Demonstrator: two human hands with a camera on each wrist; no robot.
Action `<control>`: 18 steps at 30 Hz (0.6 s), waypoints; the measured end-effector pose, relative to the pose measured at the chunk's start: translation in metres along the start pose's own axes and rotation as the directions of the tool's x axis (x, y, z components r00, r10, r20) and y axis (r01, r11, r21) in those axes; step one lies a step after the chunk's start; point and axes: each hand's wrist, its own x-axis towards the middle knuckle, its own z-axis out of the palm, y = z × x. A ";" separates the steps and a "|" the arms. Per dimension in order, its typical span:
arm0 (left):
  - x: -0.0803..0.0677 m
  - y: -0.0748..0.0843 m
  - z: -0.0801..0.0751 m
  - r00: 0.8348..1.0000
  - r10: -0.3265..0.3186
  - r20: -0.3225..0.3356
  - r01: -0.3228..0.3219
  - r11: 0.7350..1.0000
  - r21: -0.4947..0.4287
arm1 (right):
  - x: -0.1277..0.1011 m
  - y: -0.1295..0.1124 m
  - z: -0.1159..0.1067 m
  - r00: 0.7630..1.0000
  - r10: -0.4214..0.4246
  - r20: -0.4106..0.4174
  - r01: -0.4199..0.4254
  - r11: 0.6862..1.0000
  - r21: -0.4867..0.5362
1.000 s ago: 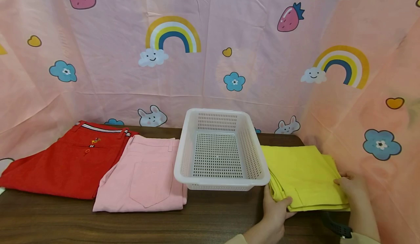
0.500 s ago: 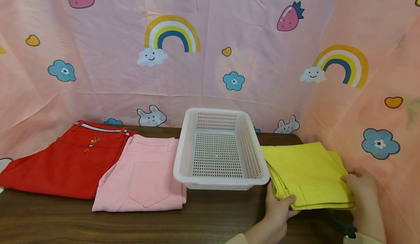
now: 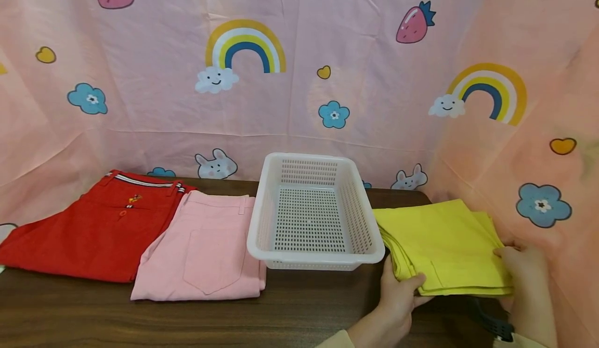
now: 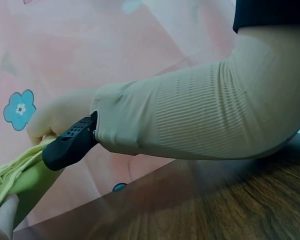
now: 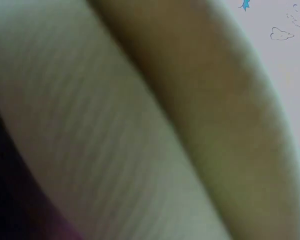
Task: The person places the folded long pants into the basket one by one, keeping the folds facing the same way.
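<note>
A: We have the folded yellow trousers (image 3: 440, 246) at the right end of the surface (image 3: 299, 317), just right of the white mesh basket (image 3: 312, 213). Left hand (image 3: 398, 298) grips the near left corner, thumb on top, fingers under. Right hand (image 3: 524, 270) pinches the right edge.

B: Both closed on the fabric then. How do we handle it well?

A: Our call: keep both grips level so the stacked layers stay aligned, and support from underneath so the fold doesn't sag open.

B: What's around?

A: Basket rim sits almost against the trousers' left edge, so that's the nearest thing to catch on. The pink printed backdrop (image 3: 538, 181) hangs close on the right, beside the right hand. Pink trousers (image 3: 206, 249) and red trousers (image 3: 103, 228) lie left of the basket, well apart from us.

B: Wrist views?

A: Mostly a beige sleeve (image 4: 200, 115); right wrist is blocked.
</note>
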 end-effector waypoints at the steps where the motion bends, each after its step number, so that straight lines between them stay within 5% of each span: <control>1: 0.000 0.001 0.000 1.000 -0.001 0.000 0.001 1.000 0.000 | 0.000 -0.001 -0.001 0.999 -0.035 -0.015 0.035 0.999 -0.037; 9: 0.000 0.006 0.002 0.999 0.003 0.049 -0.001 0.999 -0.048 | -0.004 -0.005 -0.005 0.973 -0.213 -0.085 0.192 0.958 -0.211; 18: -0.002 0.013 0.007 0.995 0.033 0.091 -0.027 0.997 -0.075 | -0.015 -0.015 -0.011 0.982 -0.155 -0.112 0.132 0.973 -0.190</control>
